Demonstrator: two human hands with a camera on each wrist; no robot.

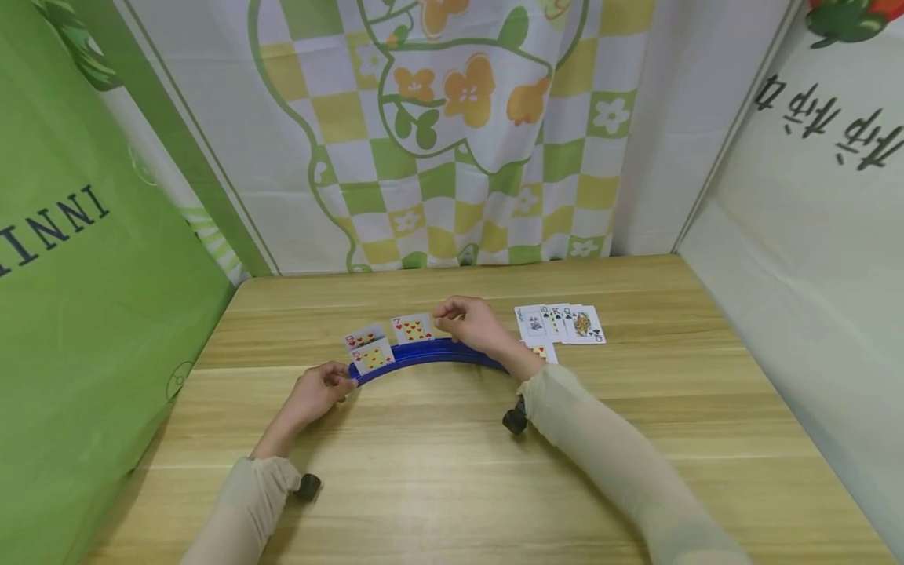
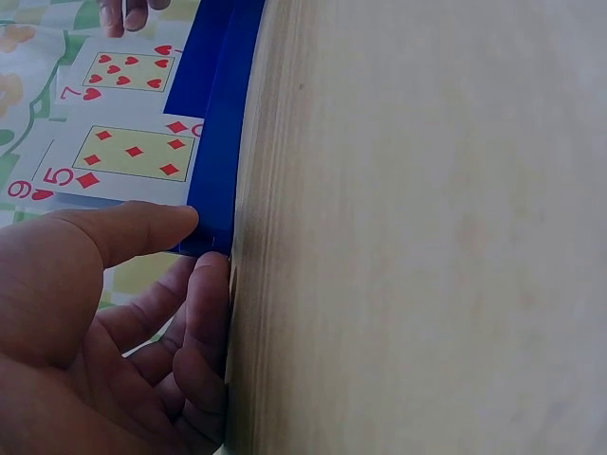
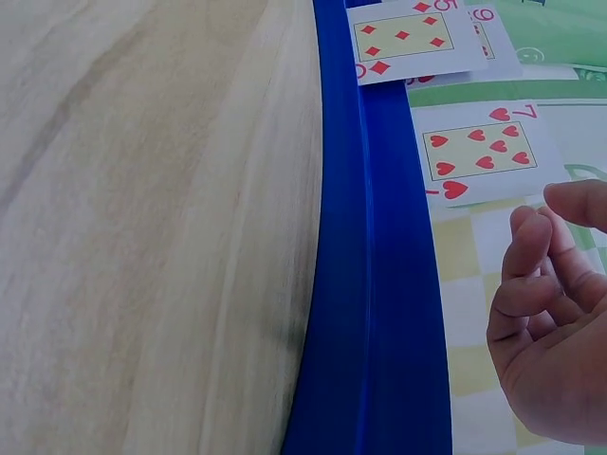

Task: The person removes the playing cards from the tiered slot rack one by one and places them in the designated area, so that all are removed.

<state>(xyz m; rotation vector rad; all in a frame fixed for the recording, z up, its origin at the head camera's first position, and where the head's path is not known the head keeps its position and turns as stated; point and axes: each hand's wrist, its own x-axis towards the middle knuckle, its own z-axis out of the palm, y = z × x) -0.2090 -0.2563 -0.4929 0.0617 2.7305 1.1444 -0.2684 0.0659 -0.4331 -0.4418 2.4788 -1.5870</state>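
Note:
A curved blue card holder lies on the table. My left hand grips its left end, with the thumb on top and the fingertips at the edge. Close by, the five of diamonds stands in the holder, partly covering a nine of hearts behind it. Farther right, the seven of hearts stands in the rear slot. My right hand hovers beside that card above the holder, fingers loosely bent, a gap between thumb and index finger, holding nothing. Its forearm hides the holder's right end.
Overlapping face-up cards, including a ten, king and queen, lie at the right. Another card shows partly behind the right wrist. A patterned curtain hangs at the table's back edge, with a green sheet on the left.

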